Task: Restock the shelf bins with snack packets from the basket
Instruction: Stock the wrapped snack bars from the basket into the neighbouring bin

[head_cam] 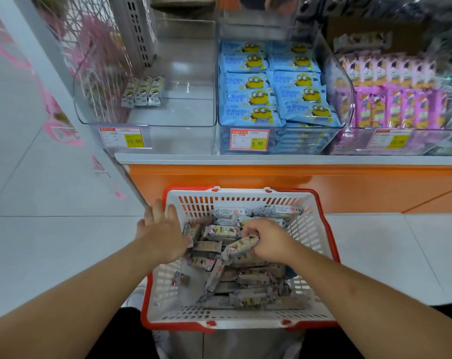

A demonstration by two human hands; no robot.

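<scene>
A white slatted basket with a red rim sits nearest, on the pale tiled floor against the orange shelf base, and it holds a loose heap of small grey snack packets whose print is too small and blurred to read. The right hand reaches into the heap with its fingers curled around one packet, clamped on it at its right end. The left hand hovers at the basket's left rim with fingers straight and apart, holding nothing; whether it touches the rim cannot be told. Both forearms are cut off by the lower frame edge. Above, on the white shelf ledge, stand three clear bins. The left bin holds only three of the same grey packets, standing side by side near its back left, and its red and yellow price tag reads 15.80. The middle bin is packed with blue packets showing a yellow goggled cartoon figure and Chinese writing, tagged 9.90. The right bin holds purple and pink packets; its tag is blurred and the bin runs off the right edge. Farther back, dark wrapped goods are smeared and unreadable.
</scene>
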